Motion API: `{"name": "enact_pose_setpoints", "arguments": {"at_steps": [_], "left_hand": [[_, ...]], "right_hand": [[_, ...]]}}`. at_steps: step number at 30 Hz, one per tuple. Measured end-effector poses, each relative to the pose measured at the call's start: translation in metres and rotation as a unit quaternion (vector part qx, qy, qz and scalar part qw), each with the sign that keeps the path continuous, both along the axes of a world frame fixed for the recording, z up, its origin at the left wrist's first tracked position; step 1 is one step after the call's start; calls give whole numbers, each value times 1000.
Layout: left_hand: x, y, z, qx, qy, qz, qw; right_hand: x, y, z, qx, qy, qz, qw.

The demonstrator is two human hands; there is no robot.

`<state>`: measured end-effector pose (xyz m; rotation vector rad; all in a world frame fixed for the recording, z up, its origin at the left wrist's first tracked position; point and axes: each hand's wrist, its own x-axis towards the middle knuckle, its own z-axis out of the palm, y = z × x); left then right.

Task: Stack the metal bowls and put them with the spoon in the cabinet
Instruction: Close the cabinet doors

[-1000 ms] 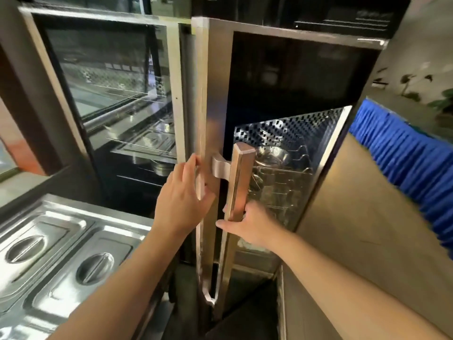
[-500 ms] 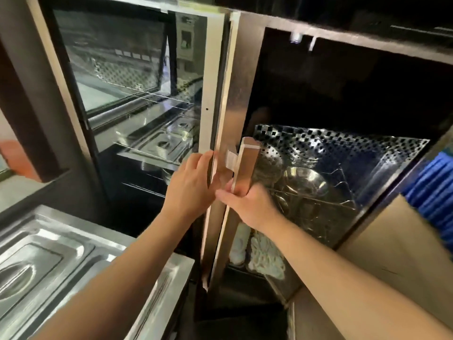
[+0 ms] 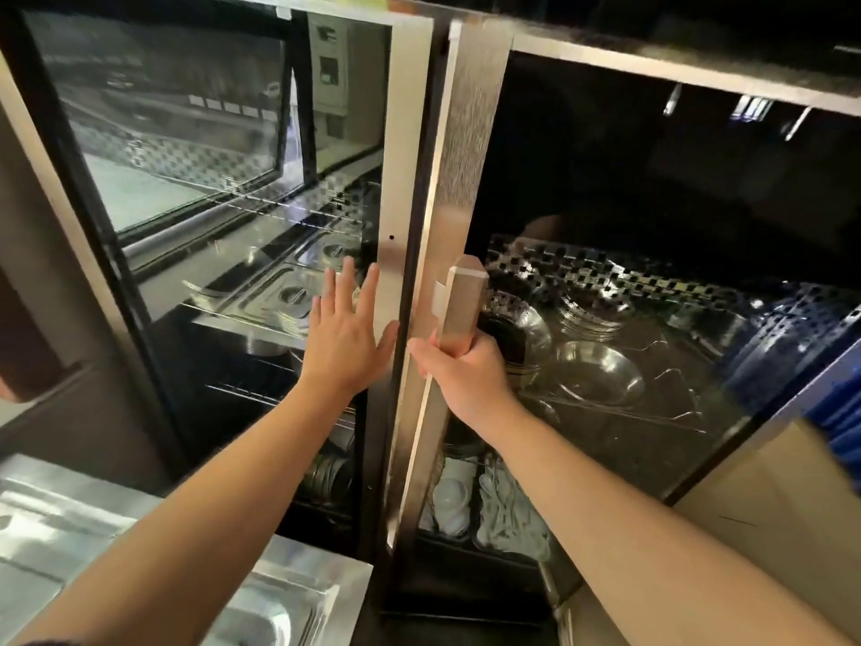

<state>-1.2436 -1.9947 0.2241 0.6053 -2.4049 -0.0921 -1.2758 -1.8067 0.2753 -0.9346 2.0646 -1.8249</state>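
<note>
Though behind glass, metal bowls (image 3: 598,377) beside right hand (image 3: 459,373)

Two bare forearms enter from the lower edge of the frame. Both are uncovered from wrist to the frame edge; no sleeve fabric is clearly visible on either. The left hand (image 3: 344,340) is bare: no glove, ring or watch visible on its back. The right hand (image 3: 466,380) is likewise bare, with no glove, band or jewellery visible at wrist or knuckles. Fingernails are short and unpainted.
</note>
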Motion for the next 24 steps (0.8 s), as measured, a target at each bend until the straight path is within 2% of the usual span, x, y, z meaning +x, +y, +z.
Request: {"name": "enact_pose_setpoints", "arguments": {"at_steps": [14,24], "left_hand": [[-39,-11,-30,-4,-15,48,999],[-48,-24,-45,-35,33,49,998]], "right_hand": [[-41,-34,-3,-56,36,34,997],[-70,-63,-21,-127,86,12,988]]}}
